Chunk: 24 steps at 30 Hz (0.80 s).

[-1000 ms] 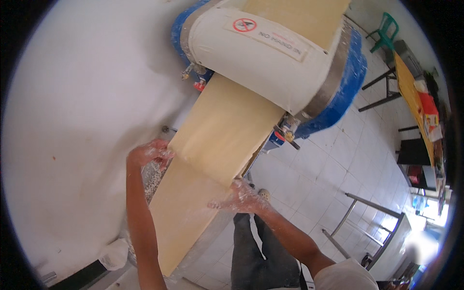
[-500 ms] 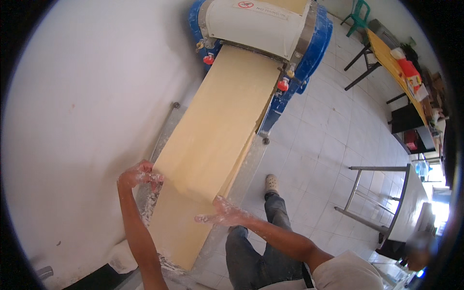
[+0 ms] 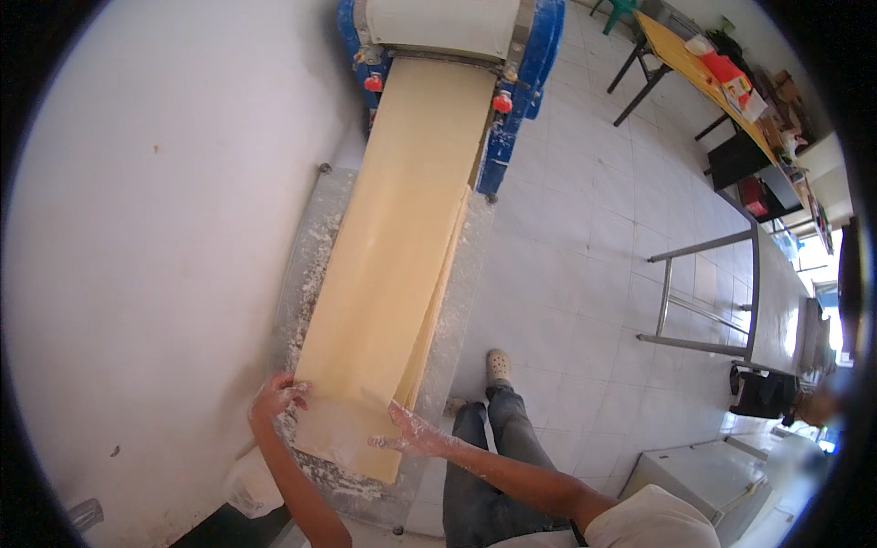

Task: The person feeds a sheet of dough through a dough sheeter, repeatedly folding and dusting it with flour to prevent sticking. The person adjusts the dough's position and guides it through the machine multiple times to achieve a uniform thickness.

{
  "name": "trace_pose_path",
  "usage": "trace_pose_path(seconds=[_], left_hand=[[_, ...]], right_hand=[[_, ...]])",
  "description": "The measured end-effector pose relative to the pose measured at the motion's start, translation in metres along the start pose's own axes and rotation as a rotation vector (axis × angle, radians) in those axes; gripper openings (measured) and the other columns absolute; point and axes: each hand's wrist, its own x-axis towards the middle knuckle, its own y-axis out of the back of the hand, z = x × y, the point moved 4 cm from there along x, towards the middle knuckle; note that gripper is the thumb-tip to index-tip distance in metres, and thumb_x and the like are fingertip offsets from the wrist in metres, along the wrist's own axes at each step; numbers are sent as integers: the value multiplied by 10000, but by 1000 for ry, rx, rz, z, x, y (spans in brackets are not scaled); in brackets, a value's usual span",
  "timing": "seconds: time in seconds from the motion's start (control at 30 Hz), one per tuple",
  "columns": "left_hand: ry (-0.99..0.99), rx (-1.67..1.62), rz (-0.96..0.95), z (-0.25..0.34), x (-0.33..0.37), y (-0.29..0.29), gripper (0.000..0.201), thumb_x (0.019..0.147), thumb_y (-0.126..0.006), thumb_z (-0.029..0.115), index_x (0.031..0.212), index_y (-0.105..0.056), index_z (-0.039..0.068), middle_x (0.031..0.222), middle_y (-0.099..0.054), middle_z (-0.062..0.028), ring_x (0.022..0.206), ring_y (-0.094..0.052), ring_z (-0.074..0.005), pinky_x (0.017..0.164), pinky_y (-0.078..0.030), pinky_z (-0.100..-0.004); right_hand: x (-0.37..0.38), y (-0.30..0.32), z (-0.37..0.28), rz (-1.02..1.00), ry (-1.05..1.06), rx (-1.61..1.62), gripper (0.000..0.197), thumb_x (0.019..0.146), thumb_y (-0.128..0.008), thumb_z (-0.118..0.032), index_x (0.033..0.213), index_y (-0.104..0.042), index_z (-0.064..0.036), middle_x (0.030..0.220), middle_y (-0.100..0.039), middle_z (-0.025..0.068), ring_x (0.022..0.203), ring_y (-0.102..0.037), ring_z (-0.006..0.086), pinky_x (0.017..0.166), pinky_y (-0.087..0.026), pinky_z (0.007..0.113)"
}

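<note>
A long pale-yellow dough sheet (image 3: 388,256) runs from the rollers of a white and blue dough sheeter (image 3: 442,26) down over a floured metal table (image 3: 315,233). Further layers of dough show beneath its right edge. My left hand (image 3: 277,397), dusted with flour, has its fingers curled at the sheet's left edge near the near end, seemingly pinching it. At the opposite edge is my right hand (image 3: 418,433), also floury, with thumb and fingers spread apart and the fingertips over the dough. The underside of the sheet is hidden.
A white wall (image 3: 164,228) stands close along the left. To the right, a tiled floor (image 3: 566,247) holds a metal-legged table (image 3: 772,292), a yellow-topped table (image 3: 694,68) with clutter, and a white chest-like cabinet (image 3: 694,479). Red knobs (image 3: 502,102) stick out from the sheeter.
My view has shifted, so the sheeter sits higher in the picture. Both hands remain at the dough's edges, now closer to its near end, and more floured table shows along the left.
</note>
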Motion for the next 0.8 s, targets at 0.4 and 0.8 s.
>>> trace_pose_path(seconds=[0.4,0.8], left_hand=[[-160,-181,444,-58,-43,-28,239,930,-743,233,893,-698,1,717,-615,-2,560,-555,-101,534,-480,-270],[-214,48,893,-80,-87,-51,367,937,-722,294,828,-641,-47,684,-586,-62,581,-538,-149,543,-445,-327]], right_hand=[[-33,-31,17,-27,16,-222,1158,892,-676,-647,1546,-133,139,1550,-300,380,1437,-375,450,1198,-319,473],[-59,-57,38,-58,121,-211,1060,930,-712,-517,1537,-151,147,1539,-324,381,1448,-367,443,1206,-315,466]])
